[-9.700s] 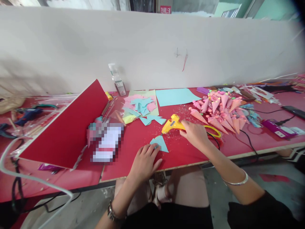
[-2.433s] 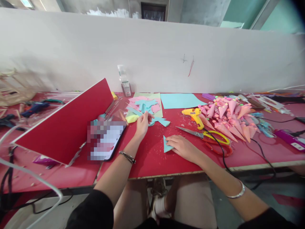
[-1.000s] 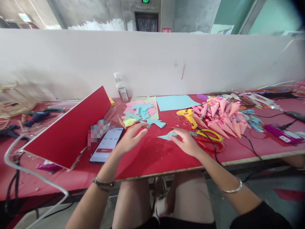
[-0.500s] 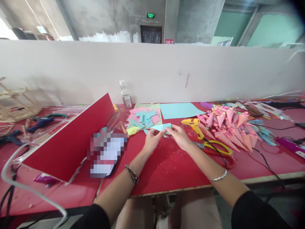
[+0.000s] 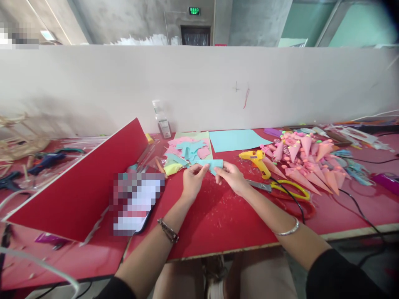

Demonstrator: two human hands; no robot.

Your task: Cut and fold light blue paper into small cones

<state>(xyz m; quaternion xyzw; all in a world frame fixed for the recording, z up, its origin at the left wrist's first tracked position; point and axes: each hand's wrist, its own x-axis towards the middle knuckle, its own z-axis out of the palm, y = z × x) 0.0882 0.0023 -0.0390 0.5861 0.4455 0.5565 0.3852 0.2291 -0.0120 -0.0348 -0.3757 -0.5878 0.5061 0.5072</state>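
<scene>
Both of my hands hold a small light-blue paper piece point(image 5: 212, 164) just above the red table point(image 5: 218, 216). My left hand point(image 5: 191, 179) pinches its left end and my right hand point(image 5: 229, 176) pinches its right end, and the paper curves between them. A yellow glue gun point(image 5: 256, 159) lies just right of my right hand. Yellow-handled scissors point(image 5: 280, 189) lie beside it on the table. A heap of blue and pink paper scraps point(image 5: 187, 149) lies right behind my hands.
A heap of pink paper cones point(image 5: 299, 158) fills the right side, with black cables point(image 5: 352, 203) running over the front edge. A blue sheet point(image 5: 233, 139) lies by the white back wall. A red board point(image 5: 81, 182) leans at the left, with a phone point(image 5: 137, 203) beside it.
The glue gun went from my right hand to the table. My right hand lifted the blue piece, my left hand joined it, and now both hands hold it curved, off the table.
</scene>
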